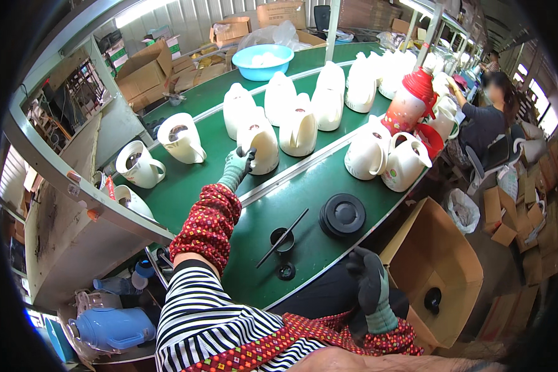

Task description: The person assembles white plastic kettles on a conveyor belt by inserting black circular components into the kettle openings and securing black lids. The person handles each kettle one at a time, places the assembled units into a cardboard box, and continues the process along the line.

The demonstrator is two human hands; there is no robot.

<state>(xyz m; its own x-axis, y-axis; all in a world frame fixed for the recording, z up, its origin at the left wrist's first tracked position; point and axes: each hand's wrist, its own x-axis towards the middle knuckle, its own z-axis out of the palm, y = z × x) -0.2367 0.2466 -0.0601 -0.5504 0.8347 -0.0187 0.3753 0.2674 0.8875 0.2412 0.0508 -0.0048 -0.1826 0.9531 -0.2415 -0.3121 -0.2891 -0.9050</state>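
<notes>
My left hand (237, 166), in a grey-green glove with dark fingertips, reaches forward over the green bench. Its fingers close on the near side of a white jug-shaped thermos shell (265, 149); the exact grip is partly hidden. Beside that shell stands another white jug shell (298, 130) with its handle toward me. My right hand (372, 282), gloved the same way, hovers close to my body past the bench edge, fingers loosely extended and nothing visible in it. Between my hands lie a stack of black round discs (343, 215), a small black cup (283, 240) with a dark rod (294, 225) across it, and a black ring (286, 271).
Several white jugs stand along the bench, near a red thermos (409, 96). A blue basin (263, 61) sits at the back. An open cardboard box (437, 266) holding a black part is at my right. Blue thermoses (115, 327) lie lower left. A co-worker (487, 118) sits far right.
</notes>
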